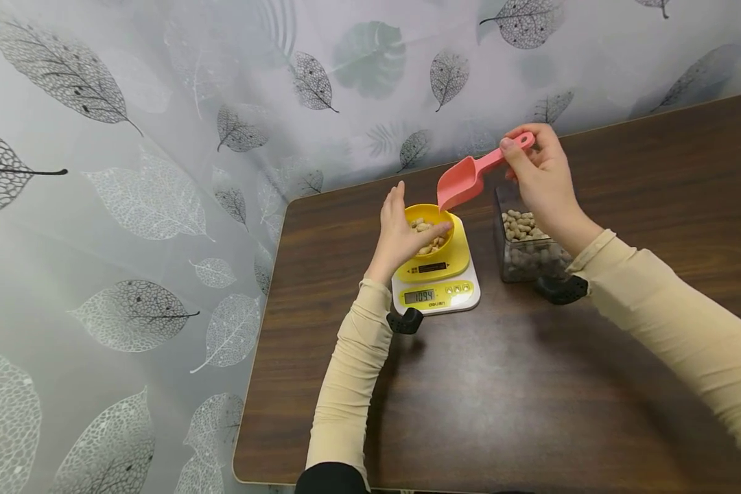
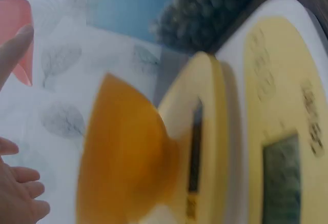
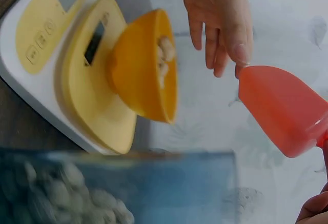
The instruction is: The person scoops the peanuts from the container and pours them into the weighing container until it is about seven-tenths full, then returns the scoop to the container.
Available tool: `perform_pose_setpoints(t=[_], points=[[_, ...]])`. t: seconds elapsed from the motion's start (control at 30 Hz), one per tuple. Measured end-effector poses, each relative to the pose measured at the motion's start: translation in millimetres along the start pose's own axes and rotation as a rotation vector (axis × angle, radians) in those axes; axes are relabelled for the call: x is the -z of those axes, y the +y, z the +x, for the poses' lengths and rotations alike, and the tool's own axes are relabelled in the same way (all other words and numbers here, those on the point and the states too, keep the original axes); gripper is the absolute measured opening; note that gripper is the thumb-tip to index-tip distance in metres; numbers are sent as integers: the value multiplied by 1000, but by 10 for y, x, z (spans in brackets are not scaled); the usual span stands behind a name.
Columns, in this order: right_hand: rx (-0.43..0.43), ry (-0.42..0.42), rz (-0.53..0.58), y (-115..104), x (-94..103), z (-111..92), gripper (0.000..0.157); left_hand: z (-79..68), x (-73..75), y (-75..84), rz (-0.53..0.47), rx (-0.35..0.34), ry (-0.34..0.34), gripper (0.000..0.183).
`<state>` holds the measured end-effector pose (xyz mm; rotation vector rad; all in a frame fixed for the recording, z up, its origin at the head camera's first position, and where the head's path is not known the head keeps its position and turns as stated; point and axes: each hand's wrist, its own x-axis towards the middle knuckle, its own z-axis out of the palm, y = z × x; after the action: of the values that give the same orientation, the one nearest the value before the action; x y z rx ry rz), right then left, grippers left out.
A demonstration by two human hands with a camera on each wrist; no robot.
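Note:
My right hand [image 1: 546, 175] pinches the handle of a pink scoop [image 1: 460, 182] between thumb and fingers. The scoop's tip points down toward a yellow bowl [image 1: 447, 238], and I see no peanuts in it. Peanuts [image 3: 165, 55] in their shells lie in the bowl, which stands on a yellow-and-white kitchen scale [image 1: 469, 295]. Over the bowl hovers my left hand [image 1: 401, 233], fingers extended and holding nothing. In the right wrist view, the left hand [image 3: 220, 19] is above the bowl's rim, its thumb tip close to the scoop's edge; contact is unclear.
Right of the scale stands a clear box [image 1: 508, 264] of unshelled peanuts [image 1: 521, 225]. All this is on a dark wooden table [image 1: 469, 398], with a leaf-patterned curtain [image 1: 358, 82] behind and to the left. The scale's display [image 1: 420, 296] seems to show 1094, decimal point unclear.

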<state>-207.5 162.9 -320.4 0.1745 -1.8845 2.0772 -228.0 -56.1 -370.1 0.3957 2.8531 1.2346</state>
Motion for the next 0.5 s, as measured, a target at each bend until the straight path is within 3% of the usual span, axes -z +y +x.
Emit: perform_pose_setpoints(t=[0.2, 0.5], points=[[51, 64, 187, -80, 228, 15, 17, 39, -71, 251, -7, -35, -55, 109], [39, 187, 242, -80, 573, -6, 18, 51, -271, 512, -14, -85, -153, 108]])
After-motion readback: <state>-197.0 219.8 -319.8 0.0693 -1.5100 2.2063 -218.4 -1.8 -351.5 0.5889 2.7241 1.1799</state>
